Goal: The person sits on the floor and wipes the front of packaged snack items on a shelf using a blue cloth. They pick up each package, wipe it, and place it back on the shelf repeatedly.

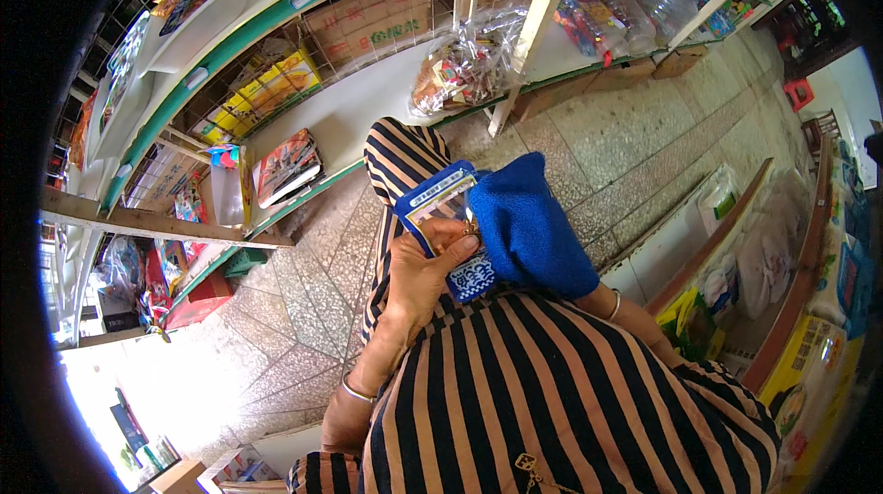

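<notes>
My left hand (424,266) grips a flat blue packet (434,201) with a clear window and printed writing, its thumb pressed on the front. A small gold-brown object (471,226) shows at the thumb tip; I cannot tell whether it is inside the packet. Against the packet's right side lies a blue cloth (528,218). My right forearm runs under this cloth, which hides the right hand, so its grip does not show. Both hands are close in front of my striped clothing, above the knee.
Ahead stands a shelf unit (372,90) holding a clear bag of wrapped goods (462,73), a booklet-like item (290,166) and a yellow carton (262,94). White bins (200,25) sit higher up. To the right, a wood-edged display case (786,314) contains bagged goods. The floor (310,294) is speckled stone.
</notes>
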A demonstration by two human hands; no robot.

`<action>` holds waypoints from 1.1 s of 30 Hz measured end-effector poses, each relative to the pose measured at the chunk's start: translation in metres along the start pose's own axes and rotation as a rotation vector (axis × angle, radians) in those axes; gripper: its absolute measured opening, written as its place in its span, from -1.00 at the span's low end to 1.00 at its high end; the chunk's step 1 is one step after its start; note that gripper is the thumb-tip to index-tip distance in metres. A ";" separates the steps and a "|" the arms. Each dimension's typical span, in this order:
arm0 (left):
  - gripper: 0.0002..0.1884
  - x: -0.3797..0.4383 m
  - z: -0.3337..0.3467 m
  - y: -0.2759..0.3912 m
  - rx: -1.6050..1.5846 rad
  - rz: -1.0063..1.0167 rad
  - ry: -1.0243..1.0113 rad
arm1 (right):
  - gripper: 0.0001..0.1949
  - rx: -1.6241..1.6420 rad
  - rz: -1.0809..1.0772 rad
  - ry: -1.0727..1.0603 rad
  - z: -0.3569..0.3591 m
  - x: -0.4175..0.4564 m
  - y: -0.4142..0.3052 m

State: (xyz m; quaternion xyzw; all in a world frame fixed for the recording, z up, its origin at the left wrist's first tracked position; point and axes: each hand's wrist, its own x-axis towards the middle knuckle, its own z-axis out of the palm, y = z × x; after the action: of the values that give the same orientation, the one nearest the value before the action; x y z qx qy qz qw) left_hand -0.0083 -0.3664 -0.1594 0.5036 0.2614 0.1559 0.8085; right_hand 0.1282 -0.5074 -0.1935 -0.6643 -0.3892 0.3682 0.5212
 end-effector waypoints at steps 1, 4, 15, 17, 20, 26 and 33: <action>-0.86 0.000 0.002 0.002 0.020 0.025 -0.015 | -0.46 0.029 0.013 0.010 0.000 0.000 0.001; -0.85 0.006 -0.014 0.008 0.264 0.043 -0.065 | -0.47 0.101 -0.013 -0.002 -0.005 -0.010 0.016; -0.77 0.012 -0.025 0.042 0.593 -0.107 -0.383 | -0.61 -0.094 -0.219 0.250 0.010 0.013 0.017; -0.76 0.014 -0.030 0.044 0.627 -0.102 -0.435 | -0.67 -0.055 -0.276 0.260 0.004 0.017 0.011; -0.78 0.017 -0.038 0.051 0.681 -0.119 -0.559 | -0.71 -0.560 -0.249 -0.020 -0.030 0.008 -0.007; -0.76 0.040 -0.030 0.070 0.898 -0.089 -0.750 | -0.74 -0.508 -0.469 -0.040 -0.025 0.013 -0.004; -0.35 0.047 -0.052 0.044 -0.434 0.012 -0.496 | -0.51 0.170 -0.095 0.072 -0.007 0.024 0.014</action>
State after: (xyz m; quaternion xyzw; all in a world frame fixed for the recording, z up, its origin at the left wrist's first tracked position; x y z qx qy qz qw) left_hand 0.0002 -0.2843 -0.1515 0.3436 0.0140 0.0855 0.9351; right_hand 0.1468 -0.4906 -0.2075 -0.6112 -0.3689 0.3507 0.6061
